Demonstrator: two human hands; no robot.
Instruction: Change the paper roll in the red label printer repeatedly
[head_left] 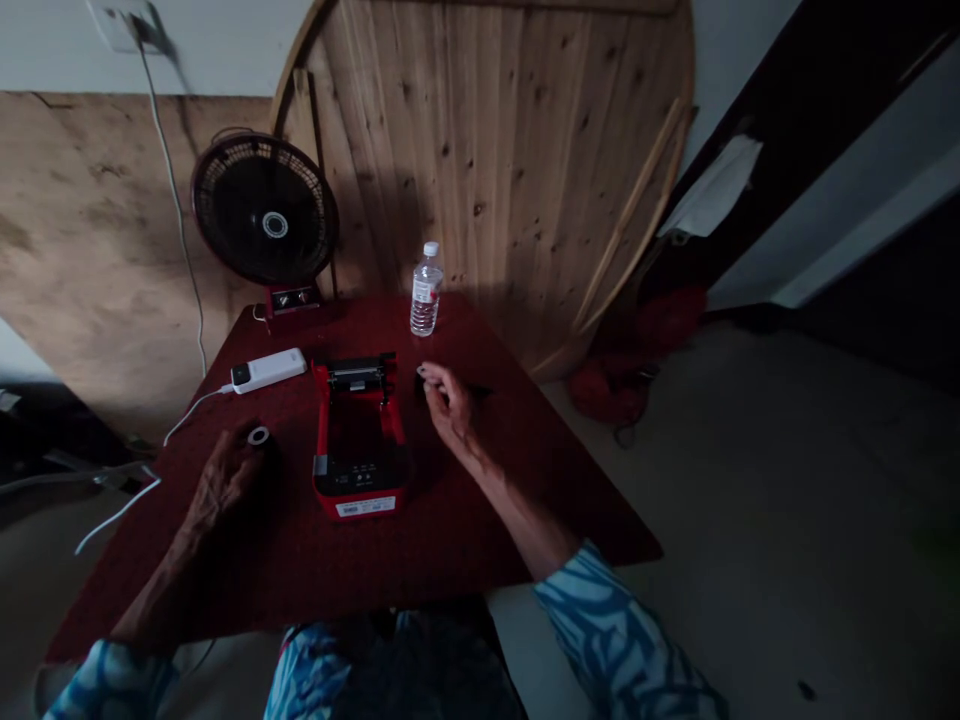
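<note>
Between my hands on the dark red table (450, 530) stands a red and black device that looks like a label printer (364, 480), its middle open and a white label on its front. To its left, my left hand (225, 475) is closed around a dark roll with a white ring-shaped core (258, 436). On the other side, my right hand (448, 400) pinches a second dark roll with a pale core (421, 371). Its dark body is partly hidden by my fingers and the dim light. Neither hand touches the printer.
A white power bank (268, 371) with a cable lies at the left edge. A dark red fan (266, 215) stands at the back left, and a clear water bottle (426, 292) at the back. A large round wooden board (480, 150) leans behind the table.
</note>
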